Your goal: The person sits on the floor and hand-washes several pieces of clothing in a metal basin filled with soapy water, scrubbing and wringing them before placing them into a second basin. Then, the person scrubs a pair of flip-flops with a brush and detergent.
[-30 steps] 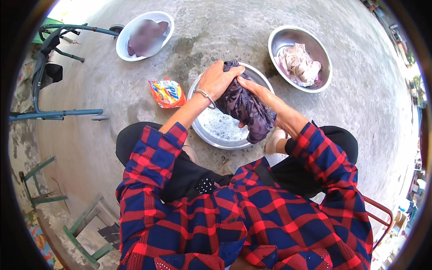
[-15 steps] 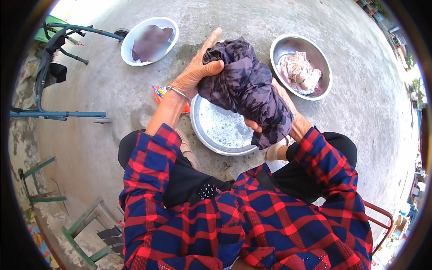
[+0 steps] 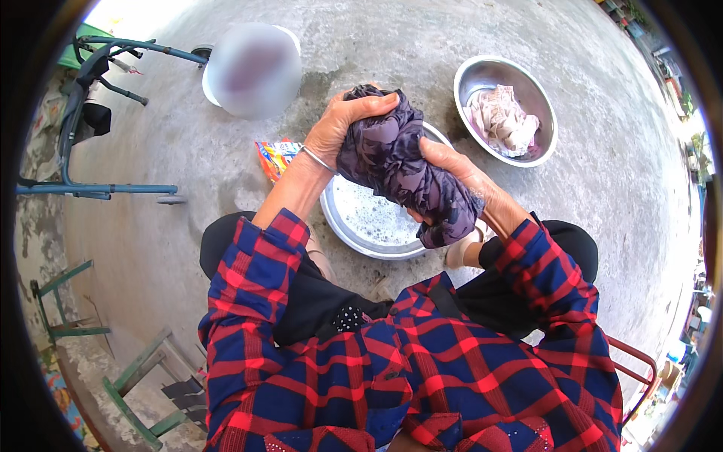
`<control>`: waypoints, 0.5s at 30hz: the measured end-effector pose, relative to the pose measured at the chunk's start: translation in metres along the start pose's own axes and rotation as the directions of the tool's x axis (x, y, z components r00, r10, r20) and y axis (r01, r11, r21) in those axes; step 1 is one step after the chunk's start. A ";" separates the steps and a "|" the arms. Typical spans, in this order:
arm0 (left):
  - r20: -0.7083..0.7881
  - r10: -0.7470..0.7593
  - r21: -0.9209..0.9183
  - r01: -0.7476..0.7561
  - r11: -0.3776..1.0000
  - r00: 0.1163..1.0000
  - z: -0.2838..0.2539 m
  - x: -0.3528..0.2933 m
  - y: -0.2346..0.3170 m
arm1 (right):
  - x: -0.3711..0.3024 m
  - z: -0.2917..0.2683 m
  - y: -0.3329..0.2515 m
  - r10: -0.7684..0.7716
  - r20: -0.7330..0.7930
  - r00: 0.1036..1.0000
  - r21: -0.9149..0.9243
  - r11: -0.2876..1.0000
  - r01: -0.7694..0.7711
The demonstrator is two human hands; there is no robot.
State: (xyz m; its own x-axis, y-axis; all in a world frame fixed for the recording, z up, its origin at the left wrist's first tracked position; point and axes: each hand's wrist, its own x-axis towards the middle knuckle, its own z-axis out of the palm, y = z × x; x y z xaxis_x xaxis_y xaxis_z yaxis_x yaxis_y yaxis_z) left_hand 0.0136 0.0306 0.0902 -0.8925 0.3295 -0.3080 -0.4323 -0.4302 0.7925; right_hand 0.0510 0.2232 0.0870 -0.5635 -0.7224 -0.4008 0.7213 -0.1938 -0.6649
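Head view: dark patterned cloth (image 3: 410, 169) held two-handed above a sudsy basin (image 3: 332, 215).
Left hand (image 3: 335, 126) fingers wrap the cloth's 11 o'clock end, thumb across the top; the right hand (image 3: 467, 172) presses its thumb near 2 o'clock, fingers curled beneath toward 6 o'clock. For an even squeeze, apparently the step in hand, both grips should bear equally, the 5 o'clock end kept inside the rim.

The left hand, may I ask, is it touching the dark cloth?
Touching: in the head view, the left hand grips the dark cloth, thumb across it.
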 end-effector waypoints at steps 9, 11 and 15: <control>-0.015 0.090 0.565 -0.066 0.823 0.996 -0.009 0.013 -0.037 | 0.011 0.009 0.021 -0.112 -0.247 0.962 -0.564 0.825 -0.049; -0.022 0.126 0.646 -0.082 0.759 0.992 -0.016 0.022 -0.049 | 0.019 0.000 0.034 -0.157 -0.279 0.947 -0.649 0.758 -0.066; -0.064 0.159 0.776 -0.051 0.628 0.985 -0.021 0.027 -0.057 | 0.018 0.005 0.032 -0.176 -0.337 0.925 -0.740 0.657 -0.145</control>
State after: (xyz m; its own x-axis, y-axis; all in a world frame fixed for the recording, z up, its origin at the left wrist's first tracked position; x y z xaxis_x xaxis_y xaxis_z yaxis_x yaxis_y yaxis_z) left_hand 0.0114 0.0464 0.0251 -0.9562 0.2028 -0.2109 -0.1260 0.3652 0.9224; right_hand 0.0662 0.2008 0.0613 -0.7839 -0.4104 -0.4659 0.2572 0.4684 -0.8453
